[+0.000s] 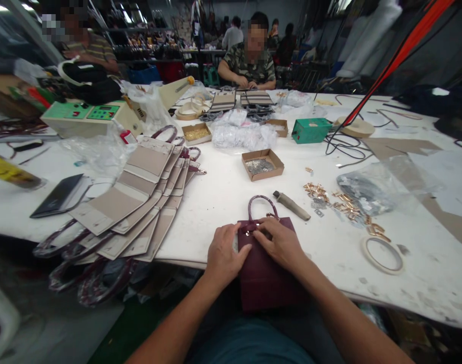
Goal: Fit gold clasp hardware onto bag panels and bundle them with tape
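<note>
A dark burgundy handbag hangs partly over the table's front edge, its looped handle standing up and away from me. My left hand grips the bag's upper left edge, thumb along the front face and fingers at the top. With bent fingers, my right hand holds the bag's top near a narrow strap with small shiny metal fittings. Its fingertips partly cover the fittings. Right of the handle lies a utility knife with a worn, wrapped-looking grip.
Stacked beige bag panels with wrapped handles overhang the edge at left. A cardboard box holds small metal pieces. Gold-coloured hardware and a tape roll lie at right. A green box stands farther back; a person works opposite.
</note>
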`<state>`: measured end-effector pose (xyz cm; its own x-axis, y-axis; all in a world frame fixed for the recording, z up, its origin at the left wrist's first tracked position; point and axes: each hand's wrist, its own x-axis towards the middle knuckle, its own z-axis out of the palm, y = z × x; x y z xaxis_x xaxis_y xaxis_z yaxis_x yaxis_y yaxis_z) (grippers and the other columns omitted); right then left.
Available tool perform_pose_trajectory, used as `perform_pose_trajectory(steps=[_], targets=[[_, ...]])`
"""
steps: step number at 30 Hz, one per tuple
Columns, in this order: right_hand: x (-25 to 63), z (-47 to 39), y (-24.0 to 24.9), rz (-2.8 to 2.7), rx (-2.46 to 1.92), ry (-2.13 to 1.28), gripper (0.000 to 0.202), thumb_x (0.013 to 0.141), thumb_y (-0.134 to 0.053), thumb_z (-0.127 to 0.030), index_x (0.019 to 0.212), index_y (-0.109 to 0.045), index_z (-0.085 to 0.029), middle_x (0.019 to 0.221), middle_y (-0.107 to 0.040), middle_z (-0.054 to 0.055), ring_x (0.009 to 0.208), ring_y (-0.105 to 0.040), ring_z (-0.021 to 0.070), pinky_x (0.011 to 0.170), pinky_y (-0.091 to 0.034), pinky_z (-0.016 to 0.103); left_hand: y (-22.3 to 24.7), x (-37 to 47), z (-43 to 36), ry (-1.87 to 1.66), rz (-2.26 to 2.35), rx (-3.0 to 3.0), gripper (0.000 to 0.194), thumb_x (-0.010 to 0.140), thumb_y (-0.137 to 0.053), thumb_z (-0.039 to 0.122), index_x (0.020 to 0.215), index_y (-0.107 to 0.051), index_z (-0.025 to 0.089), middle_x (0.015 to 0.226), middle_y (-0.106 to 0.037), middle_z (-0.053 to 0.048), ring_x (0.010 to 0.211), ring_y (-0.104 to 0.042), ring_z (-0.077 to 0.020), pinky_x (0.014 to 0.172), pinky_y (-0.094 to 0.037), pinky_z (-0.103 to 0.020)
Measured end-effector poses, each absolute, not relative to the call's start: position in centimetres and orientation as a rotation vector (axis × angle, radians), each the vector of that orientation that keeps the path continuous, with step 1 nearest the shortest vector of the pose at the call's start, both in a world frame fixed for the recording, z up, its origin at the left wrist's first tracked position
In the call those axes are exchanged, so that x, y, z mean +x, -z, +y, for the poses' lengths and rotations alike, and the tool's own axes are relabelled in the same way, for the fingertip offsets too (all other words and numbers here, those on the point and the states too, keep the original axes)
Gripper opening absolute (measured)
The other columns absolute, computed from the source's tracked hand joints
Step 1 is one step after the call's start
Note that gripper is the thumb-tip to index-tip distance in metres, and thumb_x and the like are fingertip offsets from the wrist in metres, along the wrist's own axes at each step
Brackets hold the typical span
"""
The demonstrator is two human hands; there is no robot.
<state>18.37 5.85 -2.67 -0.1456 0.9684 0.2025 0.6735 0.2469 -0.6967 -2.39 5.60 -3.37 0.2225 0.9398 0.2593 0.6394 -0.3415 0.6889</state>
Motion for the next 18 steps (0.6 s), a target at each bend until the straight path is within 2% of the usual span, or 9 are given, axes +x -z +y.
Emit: perform_pose_trajectory(steps=[2,4,6,10,13,15,18], targets=[[18.4,6.5,2.2,-1.934,-1.48,-0.626,0.021,0.098,-0.062,-0.038,0.085,-0.068,-0.023,0.095,-0.071,0.005,0.092,-0.066,0.0208,0.091,-0.052,0.037,3.5,-2.2,5.6,-0.906,1.452,2.076,0.057,0.081,-0.078,0.022,0.135,-0.06,0.023,0.128,-0.066,-0.011,0.12,-0.059,-0.0303,0.109,-0.047,-0.048],[18.5,6.7,1.7,-1.904,-1.465,-0.656,0.025,0.097,-0.064,-0.039,0.079,-0.065,-0.023,0.085,-0.069,0.003,0.082,-0.063,0.0193,0.085,-0.05,0.035,3.7,-1.9,5.5,-0.91,1.487,2.044,0.061,0.08,-0.079,0.024,0.137,-0.058,0.023,0.13,-0.065,-0.012,0.121,-0.059,-0.0311,0.109,-0.047,-0.048],[18.6,6.4,1.1,-1.854,-1.421,-0.731,0.025,0.095,-0.066,-0.037,0.076,-0.065,-0.022,0.083,-0.069,0.002,0.081,-0.062,0.0191,0.085,-0.049,0.035,3.7,-1.6,5.5,-0.899,1.546,1.98,0.068,0.079,-0.081,0.028,0.141,-0.056,0.02,0.131,-0.065,-0.014,0.122,-0.059,-0.0336,0.107,-0.048,-0.05],[18.8,5.0,-0.2,-1.762,-1.284,-0.901,0.021,0.094,-0.067,-0.033,0.076,-0.066,-0.022,0.089,-0.07,0.002,0.087,-0.064,0.0196,0.088,-0.049,0.035,2.9,-1.0,5.9,-0.842,1.598,1.749,0.081,0.075,-0.085,0.047,0.145,-0.056,0.016,0.125,-0.069,-0.019,0.12,-0.061,-0.0396,0.105,-0.046,-0.054],[19.0,4.1,-1.1,-1.71,-1.204,-0.972,0.021,0.093,-0.068,-0.035,0.077,-0.065,-0.022,0.093,-0.07,0.004,0.092,-0.065,0.0203,0.09,-0.05,0.035,2.1,-0.3,6.2,-0.85,1.478,1.417,0.086,0.07,-0.088,0.038,0.145,-0.055,0.015,0.121,-0.073,-0.017,0.113,-0.067,-0.0363,0.102,-0.049,-0.048],[19.4,3.7,-1.5,-1.658,-1.184,-1.019,0.024,0.093,-0.068,-0.038,0.077,-0.066,-0.021,0.096,-0.072,0.005,0.095,-0.066,0.0214,0.093,-0.05,0.036,1.6,0.4,6.4,-0.87,1.32,1.192,0.075,0.069,-0.087,0.028,0.138,-0.061,0.013,0.114,-0.076,-0.013,0.105,-0.071,-0.0308,0.096,-0.053,-0.042],[20.5,3.6,-1.5,-1.487,-1.243,-1.087,0.026,0.094,-0.066,-0.044,0.084,-0.071,-0.021,0.111,-0.075,0.007,0.106,-0.069,0.0248,0.099,-0.051,0.039,1.3,1.6,6.4,-0.909,1.098,0.878,0.042,0.074,-0.081,0.026,0.113,-0.072,0.013,0.105,-0.079,-0.01,0.096,-0.073,-0.0251,0.09,-0.055,-0.036]])
